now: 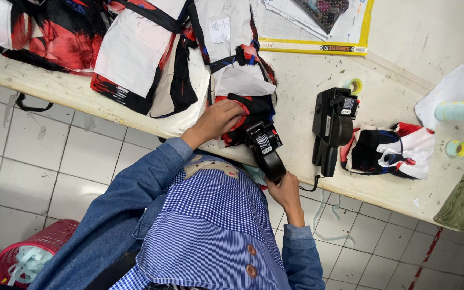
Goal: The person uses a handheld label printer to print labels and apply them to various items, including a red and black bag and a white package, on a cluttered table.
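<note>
Pressing down on the red-and-black fabric piece [248, 107], the left hand [218, 121] lies flat with fingers spread and closed on nothing, pinning the cloth to the tabletop [296, 80] just left of the label gun [264, 147]. That gun is the landmark: the fabric sits at its nose, touching it, near the tabletop's front edge. The right hand [283, 193] is wrapped shut around the gun's handle, just below and right of the gun's head, off the tabletop edge.

To do this step well, I judge the cloth should stay flat and taut under the left palm so the label lands without a wrinkle, with the gun's nose square to the surface and the left fingers kept aside from it. A single firm squeeze, then a straight lift, would likely keep the sticker from skewing.

Right of the gun a second label gun [331, 129] lies idle, and farther right a folded fabric piece [390, 153] rests beside it. Well left of the gun, more cut pieces [130, 53] are stacked.
</note>
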